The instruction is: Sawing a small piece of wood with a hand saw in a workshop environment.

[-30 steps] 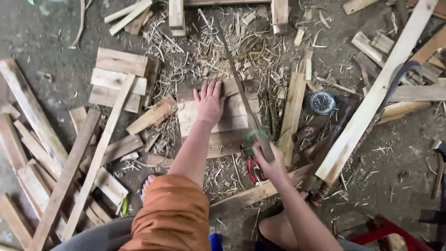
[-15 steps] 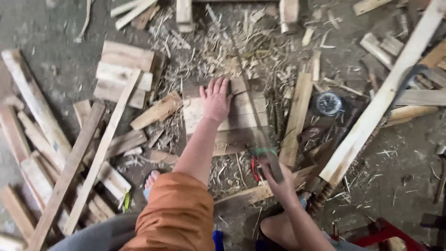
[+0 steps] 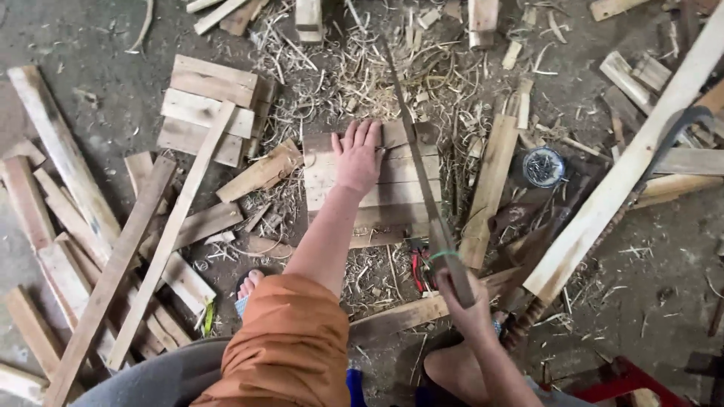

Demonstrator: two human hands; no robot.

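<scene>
- Here, the left hand point(image 3: 357, 157) lies flat and open-fingered on the stacked wooden boards point(image 3: 354, 192) at the middle of the floor, gripping nothing.
- The right hand point(image 3: 461, 295) is clenched round the handle of a handsaw point(image 3: 419, 166), whose blade runs away across the boards' right part.
- A round tin of nails point(image 3: 543, 166) sits to the right; loose planks point(image 3: 113, 256) lie left.

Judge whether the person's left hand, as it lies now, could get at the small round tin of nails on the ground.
Probably not without shifting. The left hand lies flat on the stacked pale wooden boards, and the long handsaw blade, held by the right hand, crosses between it and the round tin of nails.
</scene>
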